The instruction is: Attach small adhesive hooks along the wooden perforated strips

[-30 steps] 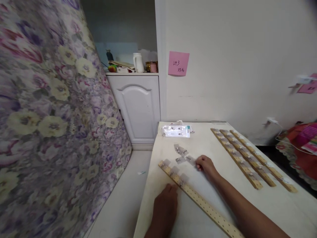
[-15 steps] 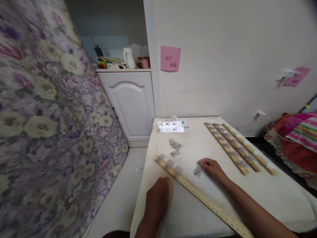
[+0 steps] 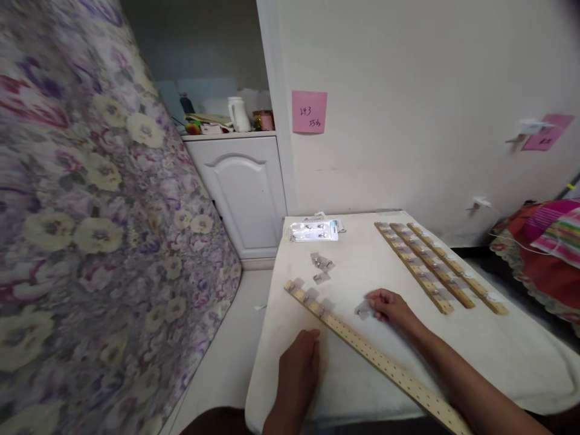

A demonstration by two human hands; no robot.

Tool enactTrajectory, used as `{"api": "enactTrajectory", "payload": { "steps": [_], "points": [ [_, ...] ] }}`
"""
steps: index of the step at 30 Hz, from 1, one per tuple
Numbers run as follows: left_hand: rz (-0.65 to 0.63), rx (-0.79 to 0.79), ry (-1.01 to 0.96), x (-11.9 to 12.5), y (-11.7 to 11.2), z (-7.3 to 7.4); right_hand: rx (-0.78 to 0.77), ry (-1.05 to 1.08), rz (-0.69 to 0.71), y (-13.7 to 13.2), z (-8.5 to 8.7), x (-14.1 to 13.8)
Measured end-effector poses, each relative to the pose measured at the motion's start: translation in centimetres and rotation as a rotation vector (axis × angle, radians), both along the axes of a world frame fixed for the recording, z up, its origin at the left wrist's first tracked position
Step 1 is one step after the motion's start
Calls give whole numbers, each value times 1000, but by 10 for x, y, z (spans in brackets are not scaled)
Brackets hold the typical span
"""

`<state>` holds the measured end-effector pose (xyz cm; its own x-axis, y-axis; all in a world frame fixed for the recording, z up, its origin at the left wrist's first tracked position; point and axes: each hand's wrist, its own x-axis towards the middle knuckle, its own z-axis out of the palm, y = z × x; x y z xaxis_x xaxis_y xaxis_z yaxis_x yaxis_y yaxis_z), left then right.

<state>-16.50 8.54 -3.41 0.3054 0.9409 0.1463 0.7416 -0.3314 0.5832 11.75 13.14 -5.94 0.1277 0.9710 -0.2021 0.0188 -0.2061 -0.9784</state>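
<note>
My right hand [image 3: 390, 306] pinches the edge of a small clear square adhesive hook [image 3: 364, 309] just right of a long perforated wooden strip [image 3: 376, 356]. Clear squares with metal hooks sit along the strip's far end, and the rest of it shows only rows of holes. On the strip's left side, my left hand [image 3: 299, 362] is closed with its fingers curled in; whatever it may hold is hidden. Beyond the strip's far end lies a small group of loose clear hooks [image 3: 321, 261].
Three wooden strips fitted with clear hooks [image 3: 414, 266] lie side by side at the right of the white-covered table [image 3: 344, 254]. A clear hook package [image 3: 312, 231] rests at the back left. A wall stands behind, a floral curtain [image 3: 90, 241] at left.
My left hand has shifted slightly right and down. My right hand still pinches the clear hook, which now lies flatter and a little higher. The view has tilted slightly.
</note>
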Motion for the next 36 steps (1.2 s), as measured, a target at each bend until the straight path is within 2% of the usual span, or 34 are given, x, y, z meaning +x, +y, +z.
{"api": "enactTrajectory", "payload": {
  "steps": [5, 12, 25, 36],
  "points": [
    [-43, -16, 39, 14, -11, -7, -21, 167, 158, -3, 11, -18],
    [-72, -105, 154, 27, -8, -3, -54, 125, 311, 7, 6, -48],
    [-66, -44, 322, 34, -6, -14, -44, 61, 315, 11, -5, -51],
    [-75, -2, 379, 34, -6, -18, -54, 48, 296, 11, -6, -52]
  ]
}}
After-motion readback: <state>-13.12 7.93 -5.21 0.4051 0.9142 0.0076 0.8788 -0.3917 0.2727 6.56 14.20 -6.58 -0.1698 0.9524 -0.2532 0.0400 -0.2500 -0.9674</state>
